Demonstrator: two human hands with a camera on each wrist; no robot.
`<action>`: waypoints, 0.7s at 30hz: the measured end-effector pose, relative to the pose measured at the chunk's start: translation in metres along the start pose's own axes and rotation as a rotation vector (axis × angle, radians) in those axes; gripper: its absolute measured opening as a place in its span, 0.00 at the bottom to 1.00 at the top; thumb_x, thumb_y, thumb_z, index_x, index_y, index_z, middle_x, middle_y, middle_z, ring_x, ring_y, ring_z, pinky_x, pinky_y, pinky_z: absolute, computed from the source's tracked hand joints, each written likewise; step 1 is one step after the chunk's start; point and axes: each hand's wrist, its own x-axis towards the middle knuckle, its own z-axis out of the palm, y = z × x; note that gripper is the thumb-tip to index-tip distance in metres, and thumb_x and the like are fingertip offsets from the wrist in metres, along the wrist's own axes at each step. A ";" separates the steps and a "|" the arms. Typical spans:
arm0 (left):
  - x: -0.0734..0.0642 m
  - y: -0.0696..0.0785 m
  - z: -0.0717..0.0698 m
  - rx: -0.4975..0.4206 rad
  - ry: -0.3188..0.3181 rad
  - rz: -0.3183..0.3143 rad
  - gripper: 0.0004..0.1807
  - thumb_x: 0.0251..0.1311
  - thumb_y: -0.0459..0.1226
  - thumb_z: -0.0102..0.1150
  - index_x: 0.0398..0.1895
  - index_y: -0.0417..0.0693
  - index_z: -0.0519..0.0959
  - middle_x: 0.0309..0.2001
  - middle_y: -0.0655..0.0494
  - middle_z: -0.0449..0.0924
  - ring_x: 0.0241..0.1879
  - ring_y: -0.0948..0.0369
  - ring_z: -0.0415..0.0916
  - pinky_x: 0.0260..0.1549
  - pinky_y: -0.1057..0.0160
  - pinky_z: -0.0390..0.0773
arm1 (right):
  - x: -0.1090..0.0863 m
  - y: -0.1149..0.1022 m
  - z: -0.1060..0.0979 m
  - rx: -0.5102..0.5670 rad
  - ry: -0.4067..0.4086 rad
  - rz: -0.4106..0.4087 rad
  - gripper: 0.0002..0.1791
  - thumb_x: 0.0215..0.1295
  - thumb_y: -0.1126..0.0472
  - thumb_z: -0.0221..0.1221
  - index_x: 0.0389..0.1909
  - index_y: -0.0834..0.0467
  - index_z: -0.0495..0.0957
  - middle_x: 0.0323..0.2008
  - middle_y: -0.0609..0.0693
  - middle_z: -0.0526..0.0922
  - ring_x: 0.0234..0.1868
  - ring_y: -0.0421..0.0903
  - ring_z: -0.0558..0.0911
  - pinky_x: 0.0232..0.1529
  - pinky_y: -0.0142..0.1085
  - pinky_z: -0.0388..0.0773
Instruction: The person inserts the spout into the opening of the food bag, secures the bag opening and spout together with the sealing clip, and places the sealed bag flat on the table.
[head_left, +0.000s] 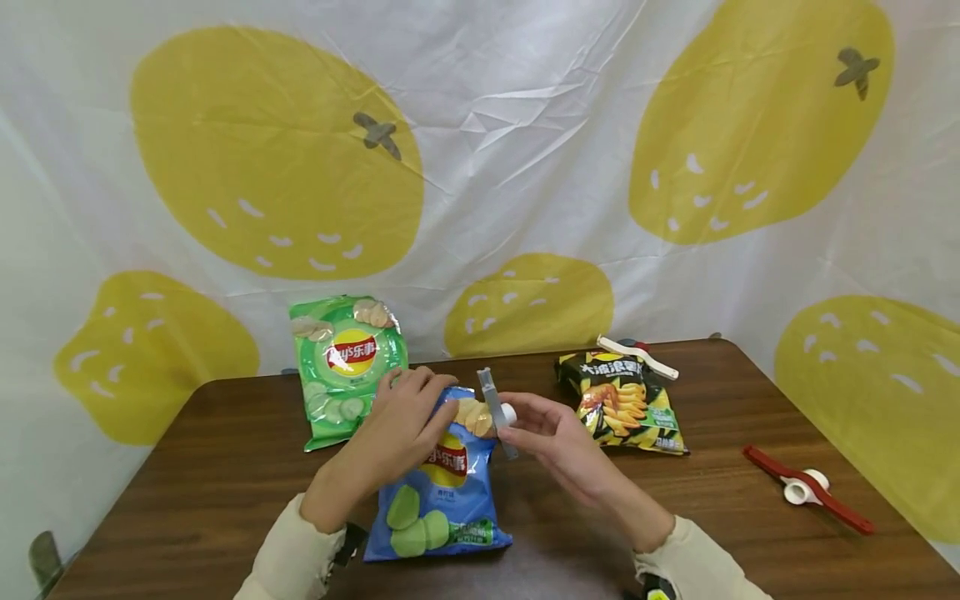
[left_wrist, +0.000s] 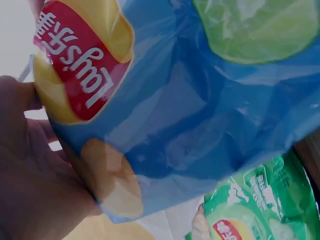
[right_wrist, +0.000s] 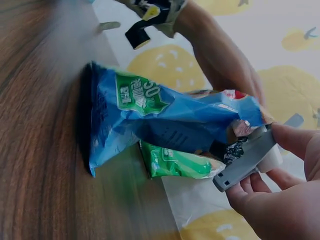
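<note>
A blue Lay's chip bag (head_left: 442, 521) stands upright near the front of the table. My left hand (head_left: 408, 417) grips its upper part, with the thumb and fingers around the top edge in the left wrist view. My right hand (head_left: 555, 442) pinches a grey bag clip (head_left: 491, 400) by its white round cap (right_wrist: 270, 156). Held at a slant, the clip is right at the bag's upper right corner. In the right wrist view the clip's long bar (right_wrist: 245, 162) lies across the bag's top end, where crumpled silvery lining shows.
Behind my left hand a green Lay's bag (head_left: 352, 367) leans at the back. A black and yellow chip bag (head_left: 618, 404) lies at the back right with a white clip (head_left: 637, 357) at its top. A red clip with white round parts (head_left: 810, 490) lies on the wooden table (head_left: 720, 500).
</note>
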 end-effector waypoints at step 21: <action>0.003 0.040 0.013 -0.149 0.252 0.003 0.07 0.68 0.41 0.57 0.40 0.47 0.75 0.25 0.62 0.79 0.22 0.66 0.71 0.28 0.64 0.67 | -0.011 -0.001 0.026 -0.363 0.157 -0.306 0.19 0.80 0.60 0.45 0.68 0.56 0.65 0.54 0.60 0.80 0.48 0.47 0.82 0.46 0.38 0.81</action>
